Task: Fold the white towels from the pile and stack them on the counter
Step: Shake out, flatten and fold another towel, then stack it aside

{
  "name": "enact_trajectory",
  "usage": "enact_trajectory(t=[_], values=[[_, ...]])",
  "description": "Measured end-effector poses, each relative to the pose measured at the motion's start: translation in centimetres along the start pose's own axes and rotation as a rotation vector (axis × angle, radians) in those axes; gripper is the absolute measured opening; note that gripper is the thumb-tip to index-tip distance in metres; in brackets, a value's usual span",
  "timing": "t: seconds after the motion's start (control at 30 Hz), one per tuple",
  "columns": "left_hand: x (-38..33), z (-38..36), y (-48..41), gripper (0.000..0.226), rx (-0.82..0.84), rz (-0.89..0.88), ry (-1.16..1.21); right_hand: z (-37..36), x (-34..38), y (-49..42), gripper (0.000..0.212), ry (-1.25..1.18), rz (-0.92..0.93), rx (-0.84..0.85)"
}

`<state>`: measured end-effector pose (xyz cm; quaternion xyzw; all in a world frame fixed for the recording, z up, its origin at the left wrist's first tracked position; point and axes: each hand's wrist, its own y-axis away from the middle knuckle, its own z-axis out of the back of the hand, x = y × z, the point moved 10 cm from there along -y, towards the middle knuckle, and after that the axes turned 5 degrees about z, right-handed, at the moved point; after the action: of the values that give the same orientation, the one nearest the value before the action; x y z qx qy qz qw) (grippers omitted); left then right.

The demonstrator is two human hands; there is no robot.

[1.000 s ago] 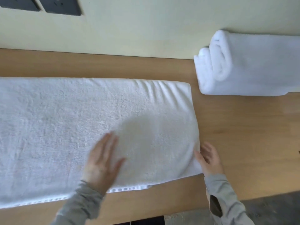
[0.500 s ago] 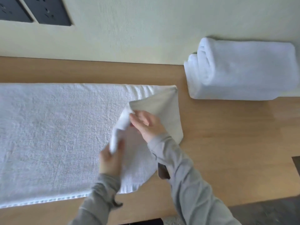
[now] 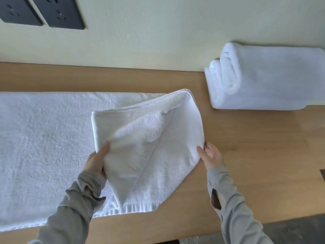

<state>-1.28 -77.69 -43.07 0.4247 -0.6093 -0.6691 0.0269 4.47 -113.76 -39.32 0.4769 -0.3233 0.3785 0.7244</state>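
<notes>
Two hands hold one white towel [image 3: 44, 138] lying along the counter [image 3: 255, 147], its long axis parallel to the back edge, with its right end turned over leftward. The left hand [image 3: 95, 162] grips the flap's near-left corner, thumb on top and fingers curled under. The right hand [image 3: 212, 155] pinches the fold's right edge. Two folded towels [image 3: 263, 78] sit stacked at the back edge on the right.

white towel [image 3: 44, 138] with ribbed woven border band, white folded towels [image 3: 267, 80], light wood-grain counter [image 3: 255, 155], pale cream wall [image 3: 158, 32], dark grey sockets [image 3: 58, 13], grey sleeves [image 3: 75, 205]
</notes>
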Motion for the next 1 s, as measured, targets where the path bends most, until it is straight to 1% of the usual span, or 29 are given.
enact_trajectory(t=[0.07,0.13,0.17,0.2,0.27,0.3,0.4,0.47,0.5,0.53,0.6,0.67,0.73,0.77,0.8,0.9,1.0], values=[[0.0,0.0,-0.1,0.053,0.001,0.004,-0.007,-0.4,1.3,-0.4,0.013,0.107,0.054,0.086],[0.1,0.1,-0.2,0.055,-0.008,0.010,-0.014,-0.7,2.3,-0.4,0.014,0.184,0.091,0.172],[0.1,0.2,-0.3,0.056,-0.013,0.013,-0.014,-1.0,2.7,-0.1,0.011,0.210,0.107,0.231],[0.1,0.2,-0.3,0.057,-0.017,0.016,-0.012,-1.4,2.9,0.1,0.010,0.192,0.120,0.304],[0.1,0.2,-0.3,0.058,-0.019,0.018,0.001,-2.3,3.2,0.8,0.028,0.146,0.125,0.413],[0.1,0.1,-0.3,0.057,-0.013,0.016,0.008,-2.4,3.7,1.1,0.031,0.169,0.147,0.421],[0.1,0.1,-0.2,0.056,0.002,0.021,0.018,-2.1,6.2,1.5,0.019,0.256,0.278,0.351],[0.2,0.2,-0.3,0.057,-0.004,0.024,0.024,-1.7,8.0,2.0,0.034,0.283,0.364,0.267],[0.2,0.2,-0.3,0.058,-0.007,0.024,0.022,-1.5,8.5,2.1,0.036,0.269,0.382,0.215],[0.2,0.3,-0.3,0.058,-0.009,0.021,0.018,-1.1,8.6,2.1,0.035,0.250,0.375,0.163],[0.2,0.3,-0.5,0.058,-0.011,0.014,0.006,-0.4,7.4,2.1,0.029,0.225,0.269,0.122],[0.2,0.2,-0.6,0.056,-0.003,0.007,-0.002,-0.6,4.0,2.6,0.030,0.236,0.068,0.208],[0.2,0.2,-0.6,0.054,0.003,0.002,-0.003,-1.0,0.1,4.3,0.039,0.274,-0.107,0.345],[0.2,0.2,-0.6,0.053,0.002,0.001,-0.004,-0.9,-1.5,5.0,0.042,0.280,-0.159,0.382],[0.2,0.3,-0.6,0.050,0.000,0.000,-0.004,-0.5,-2.7,5.6,0.041,0.282,-0.192,0.381],[0.1,0.3,-0.6,0.040,0.000,-0.015,0.010,2.4,-4.5,6.1,0.023,0.258,-0.219,0.220],[0.1,0.3,-0.6,0.042,0.005,-0.028,0.004,4.5,-6.3,6.8,0.010,0.383,-0.227,0.084]])
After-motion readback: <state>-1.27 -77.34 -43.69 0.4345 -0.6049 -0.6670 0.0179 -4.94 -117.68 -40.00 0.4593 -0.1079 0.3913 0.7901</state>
